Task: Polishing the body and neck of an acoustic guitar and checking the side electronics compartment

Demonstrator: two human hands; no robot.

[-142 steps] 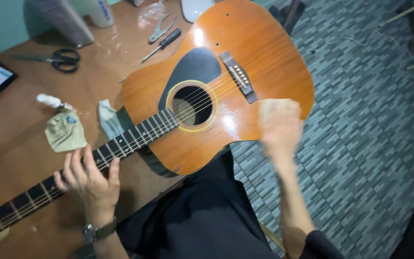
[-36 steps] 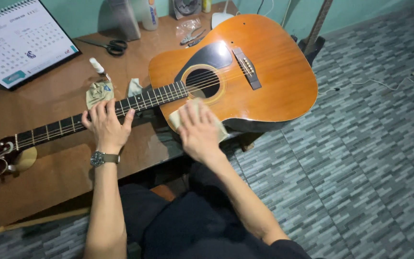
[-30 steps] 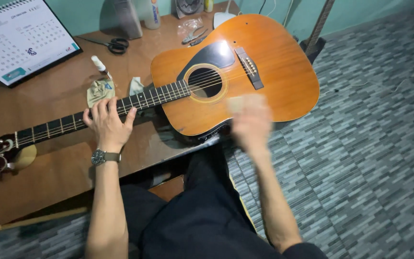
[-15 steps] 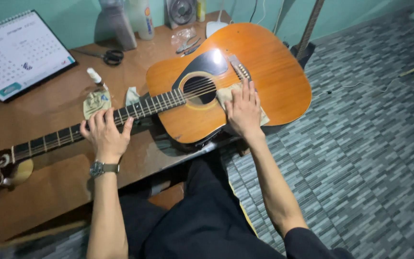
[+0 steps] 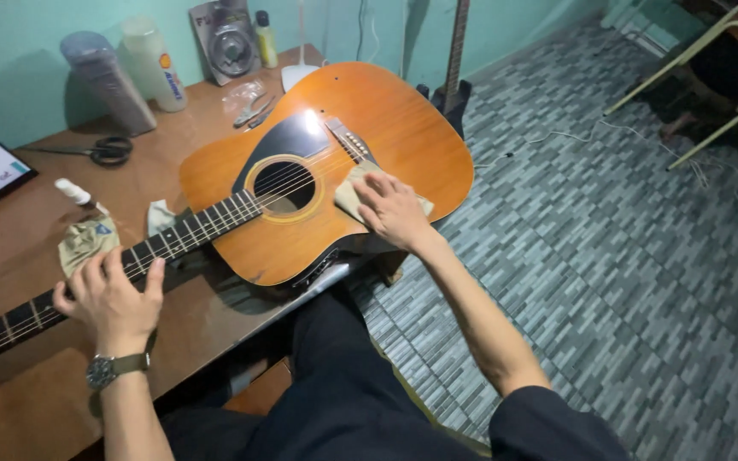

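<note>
Now the right hand (image 5: 393, 209) presses flat on a cloth (image 5: 350, 195) mid-frame on the guitar (image 5: 386, 128); left hand (image 5: 113, 294) clamps the neck (image 5: 190, 235), lower left. Best wipe lightly, clear of strings.

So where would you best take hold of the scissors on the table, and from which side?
Judging by their pose, take the scissors by the black loop handles, which are the bulky end, pointing toward the guitar. The thin blades run left, flat on the table. Come from above on the guitar side; the bottle behind stands close.
</note>
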